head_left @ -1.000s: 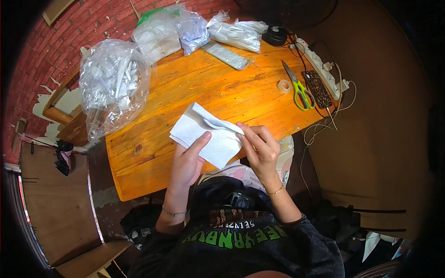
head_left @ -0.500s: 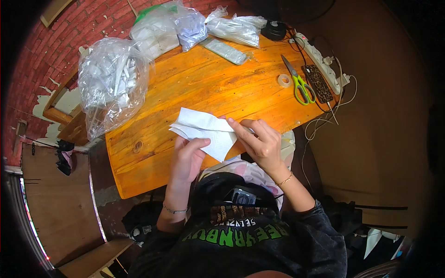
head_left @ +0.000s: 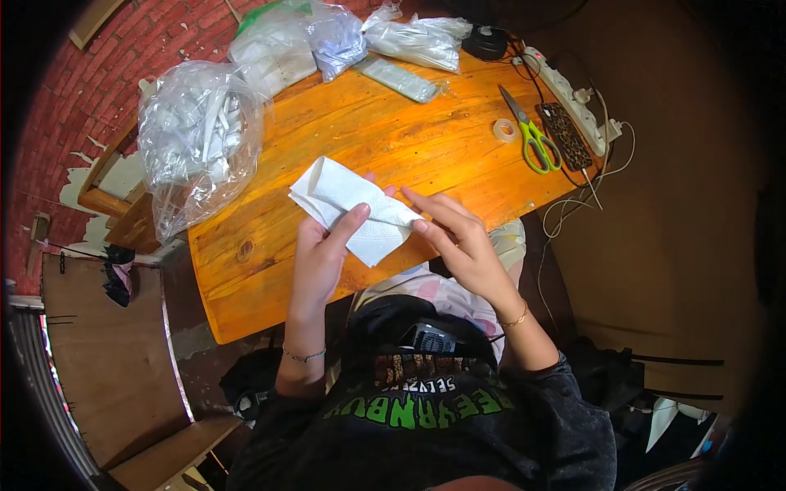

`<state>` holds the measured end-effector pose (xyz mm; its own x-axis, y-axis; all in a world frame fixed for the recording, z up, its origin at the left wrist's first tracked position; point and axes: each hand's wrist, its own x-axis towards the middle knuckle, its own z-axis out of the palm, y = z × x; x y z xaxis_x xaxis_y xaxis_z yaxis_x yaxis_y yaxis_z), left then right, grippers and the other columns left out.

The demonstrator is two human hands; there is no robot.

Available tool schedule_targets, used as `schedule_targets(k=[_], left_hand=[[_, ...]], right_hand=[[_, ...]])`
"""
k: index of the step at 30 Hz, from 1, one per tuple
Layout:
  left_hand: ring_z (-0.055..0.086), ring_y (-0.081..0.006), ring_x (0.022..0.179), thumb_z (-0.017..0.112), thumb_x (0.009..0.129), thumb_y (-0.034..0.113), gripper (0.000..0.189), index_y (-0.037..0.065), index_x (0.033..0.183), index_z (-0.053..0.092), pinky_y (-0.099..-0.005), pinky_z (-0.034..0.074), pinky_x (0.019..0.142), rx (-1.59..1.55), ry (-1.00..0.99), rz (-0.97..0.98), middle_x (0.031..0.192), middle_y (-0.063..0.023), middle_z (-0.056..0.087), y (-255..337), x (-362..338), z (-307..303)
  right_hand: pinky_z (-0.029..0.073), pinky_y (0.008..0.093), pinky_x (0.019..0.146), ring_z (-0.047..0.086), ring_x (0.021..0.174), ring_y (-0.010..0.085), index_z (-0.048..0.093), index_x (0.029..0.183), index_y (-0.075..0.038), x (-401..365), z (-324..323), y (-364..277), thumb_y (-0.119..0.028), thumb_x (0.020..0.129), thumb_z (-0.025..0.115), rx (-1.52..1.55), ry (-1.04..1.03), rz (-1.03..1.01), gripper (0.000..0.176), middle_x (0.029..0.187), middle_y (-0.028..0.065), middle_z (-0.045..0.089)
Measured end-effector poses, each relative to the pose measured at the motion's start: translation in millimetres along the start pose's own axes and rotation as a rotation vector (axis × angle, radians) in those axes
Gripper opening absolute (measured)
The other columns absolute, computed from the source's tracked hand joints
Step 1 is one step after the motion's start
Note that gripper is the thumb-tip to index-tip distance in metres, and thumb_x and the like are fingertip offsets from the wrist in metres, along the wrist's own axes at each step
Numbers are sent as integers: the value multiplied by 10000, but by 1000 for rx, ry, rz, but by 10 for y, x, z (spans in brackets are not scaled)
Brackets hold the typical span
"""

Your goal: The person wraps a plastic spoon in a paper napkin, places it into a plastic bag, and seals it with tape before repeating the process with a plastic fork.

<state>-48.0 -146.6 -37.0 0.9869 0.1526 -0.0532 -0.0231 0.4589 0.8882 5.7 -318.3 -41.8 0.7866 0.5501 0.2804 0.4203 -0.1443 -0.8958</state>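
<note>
A white paper napkin (head_left: pixel 344 190), partly folded with its layers fanned at the left, is held above the near edge of the wooden table (head_left: pixel 327 123). My left hand (head_left: pixel 327 245) grips it from below, with the thumb pressed on the front face and the other fingers mostly hidden behind. At the napkin's right corner, my right hand (head_left: pixel 463 241) pinches the edge between thumb and fingers.
A clear plastic bag of white pieces (head_left: pixel 196 139) stands at the table's left. More plastic bags (head_left: pixel 274 53) and a flat wrapped packet (head_left: pixel 399 79) lie at the back. Green-handled scissors (head_left: pixel 536 147), a tape roll (head_left: pixel 505 130), a leopard-print phone (head_left: pixel 561 131) and a power strip (head_left: pixel 565 94) sit right.
The napkin has moved slightly up and left and turned. My left thumb has shifted higher onto its middle, and my right hand has moved a little right and down with its corner.
</note>
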Motion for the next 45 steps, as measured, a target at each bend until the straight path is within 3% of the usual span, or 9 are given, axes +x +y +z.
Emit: schedule_targets(k=[4,7,13,19,22,34,37,40,45], left_hand=[[524,-291,1081,562,796,-39,438,-75,1200,398,-381,431,916,141,-65,25,1196,-192,494,-7,-4,-25],[608,-144,868,657,734,-21,302,-55,1023,576,-256,479,765,157,35,39,961,-111,633,-78,6,-74],[605,-100,746,666,737,2,171,-37,901,639,-217,466,661,318,60,54,851,-75,653,-18,-33,-97],[601,-90,749,650,772,45,179,-50,922,633,-217,461,658,111,54,-69,850,-72,653,-85,-53,-87],[598,-91,760,641,784,50,185,-56,935,631,-218,459,663,140,128,56,857,-73,653,-245,-60,-40],[584,-82,769,599,819,59,195,-62,972,613,-211,456,676,173,86,6,892,-75,643,-147,-83,5],[585,-84,773,592,825,61,204,-62,988,603,-208,458,675,139,76,-18,898,-79,640,-153,-81,-4],[589,-90,781,582,831,60,208,-62,999,596,-210,464,683,127,75,-29,905,-87,638,-158,-71,-14],[597,-103,800,570,836,51,217,-63,1020,583,-225,476,704,95,90,-28,931,-94,632,-154,-59,-2]], right_hand=[[383,248,577,499,634,148,599,988,26,-37,19,51,-108,839,556,81,-36,148,205,715,86,529],[371,240,553,491,614,118,607,921,35,-48,60,31,-119,826,581,137,13,145,183,702,73,536],[373,235,559,501,640,114,609,886,38,-72,85,97,-109,825,580,188,56,116,162,724,78,556],[380,232,574,505,670,114,605,880,42,-68,93,157,-97,818,585,236,98,102,153,726,79,554],[385,230,588,512,683,119,604,879,42,-61,61,89,-89,811,593,198,66,122,148,739,82,556],[427,230,531,547,658,153,607,892,45,-53,130,7,-33,804,584,35,248,20,120,772,106,557],[433,240,545,548,655,166,613,923,37,-45,132,67,-10,783,597,-29,250,-65,148,777,110,554],[430,252,540,537,635,171,618,959,22,-19,148,195,-8,761,616,-184,309,-277,200,786,107,551],[431,274,535,529,626,181,631,1016,-50,-39,164,187,-20,715,656,-348,338,-288,304,790,82,549]])
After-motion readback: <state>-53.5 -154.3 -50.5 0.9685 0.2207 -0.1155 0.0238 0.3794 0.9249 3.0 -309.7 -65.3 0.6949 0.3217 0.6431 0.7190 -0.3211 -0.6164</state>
